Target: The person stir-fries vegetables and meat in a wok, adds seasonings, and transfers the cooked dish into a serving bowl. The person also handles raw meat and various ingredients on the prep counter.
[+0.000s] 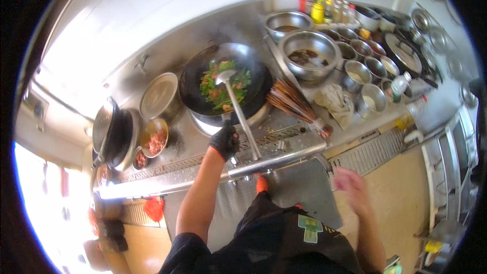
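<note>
My left hand (224,141), in a dark glove with an orange cuff, is closed around the handle of a black wok (251,68) on the burner. Chopped green vegetables with pinkish-brown pieces (217,95) lie in the wok. A long-handled metal ladle (239,108) rests with its head on the food; its handle reaches to the stove's front edge, just right of my left hand. My bare right hand (350,186) is blurred and away from the ladle, over the floor to the right of the mat. Nothing can be made out in it.
Right of the wok lie a bamboo brush (295,102), a steel bowl (310,55), a crumpled cloth (336,102) and several seasoning containers (357,74). Left are a round metal pot (159,97), a bowl of raw meat (155,140) and another wok (121,137). A metal rail (281,161) edges the stove.
</note>
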`<state>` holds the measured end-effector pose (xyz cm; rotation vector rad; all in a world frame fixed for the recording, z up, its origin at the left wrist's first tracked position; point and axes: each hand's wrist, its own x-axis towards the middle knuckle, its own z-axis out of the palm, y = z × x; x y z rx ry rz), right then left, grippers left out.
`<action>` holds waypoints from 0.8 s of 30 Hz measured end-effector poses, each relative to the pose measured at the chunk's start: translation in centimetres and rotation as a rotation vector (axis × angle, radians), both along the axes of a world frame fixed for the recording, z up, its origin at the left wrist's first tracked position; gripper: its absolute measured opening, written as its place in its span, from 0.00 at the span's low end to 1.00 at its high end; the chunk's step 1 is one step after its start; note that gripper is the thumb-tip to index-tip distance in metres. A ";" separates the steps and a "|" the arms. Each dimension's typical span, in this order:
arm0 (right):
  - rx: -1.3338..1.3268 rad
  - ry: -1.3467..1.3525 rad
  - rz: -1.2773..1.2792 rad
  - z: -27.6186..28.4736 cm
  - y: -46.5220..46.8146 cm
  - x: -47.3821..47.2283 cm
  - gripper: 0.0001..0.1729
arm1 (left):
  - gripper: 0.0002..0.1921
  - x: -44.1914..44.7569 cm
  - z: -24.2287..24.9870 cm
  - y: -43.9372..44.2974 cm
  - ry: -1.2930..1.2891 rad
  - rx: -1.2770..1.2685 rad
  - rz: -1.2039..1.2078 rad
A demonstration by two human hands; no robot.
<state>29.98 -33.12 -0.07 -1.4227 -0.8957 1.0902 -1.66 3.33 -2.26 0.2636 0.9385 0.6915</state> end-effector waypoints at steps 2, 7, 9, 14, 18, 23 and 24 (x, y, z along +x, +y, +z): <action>0.031 -0.005 0.256 0.4 12.9 -7.1 0.30 | 0.11 0.2 0.0 -0.3 0.037 -0.028 0.014; -0.406 -0.101 0.408 1.6 28.5 -17.1 0.46 | 0.02 -0.5 -0.9 -0.2 0.073 0.117 -0.102; -0.271 -0.438 0.326 2.4 31.8 -16.1 0.46 | 0.04 -1.1 -1.0 -0.3 -0.016 -0.058 -0.034; -0.083 -0.980 0.433 6.9 31.0 -7.1 0.39 | 0.06 -1.2 -1.8 0.6 -0.265 -0.175 0.051; -0.377 -0.456 0.576 7.9 23.9 -5.8 0.37 | 0.05 -0.2 -1.7 1.4 -0.393 -0.180 -0.013; -0.599 -0.085 0.673 17.6 22.6 1.0 0.33 | 0.06 -2.8 6.9 -3.9 -0.543 -0.200 0.054; -0.666 -0.126 0.776 20.4 22.6 3.0 0.32 | 0.05 -3.1 9.1 -5.7 -0.342 0.044 -0.039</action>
